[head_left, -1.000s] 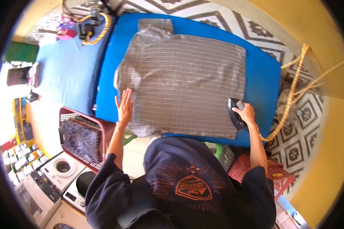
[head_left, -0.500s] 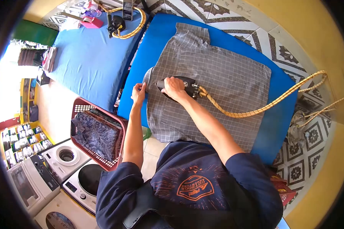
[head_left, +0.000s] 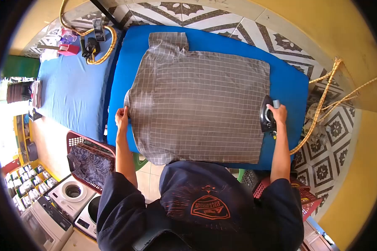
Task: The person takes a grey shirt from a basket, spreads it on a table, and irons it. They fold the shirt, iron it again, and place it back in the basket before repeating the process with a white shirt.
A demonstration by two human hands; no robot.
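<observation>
Yellow wall (head_left: 322,29) and patterned tiles (head_left: 255,42) behind, blue padded bench (head_left: 290,85) in front, second cloth-covered table (head_left: 69,90) off its left end. Checked shirt (head_left: 205,100) lies spread on the bench: one sleeve out near the far left corner, the other by the near edge, hem toward the right end with blue padding showing past it. Reads as a pressing pass, iron (head_left: 265,115) out at the hem side. Can't tell if its sole is flat on the cloth or slightly lifted. Another pass would call for the hem lying flat, light tension from the left and the hose clear of the fabric. Right hand (head_left: 279,113): fingers curled round the iron's handle, firm grip, no visible gap. Left hand (head_left: 121,118): fingers drawn together, thumb in, at the shirt's left edge; looks like a light pinch on the cloth, fingertips partly hidden. Yellow hose (head_left: 312,131) loops beyond the bench's right end. Red basket (head_left: 76,141) with patterned clothes (head_left: 88,164) sits off the near left corner.
</observation>
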